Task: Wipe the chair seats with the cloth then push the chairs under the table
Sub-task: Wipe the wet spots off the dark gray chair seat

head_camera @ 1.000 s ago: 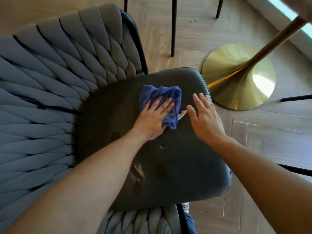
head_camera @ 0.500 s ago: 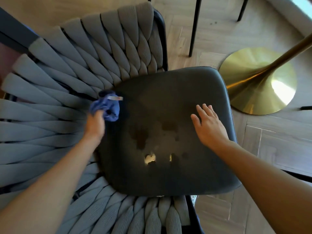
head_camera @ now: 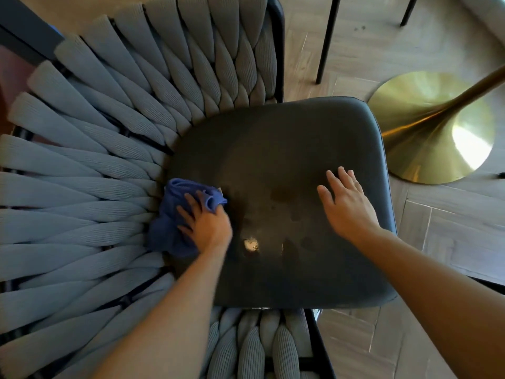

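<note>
Pale herringbone wood floor (head_camera: 369,36) carries a sunlit brass pedestal base (head_camera: 434,132) and thin black legs (head_camera: 326,39) beyond it.

Herringbone wood floor (head_camera: 451,242), thin black legs (head_camera: 326,39)
</note>
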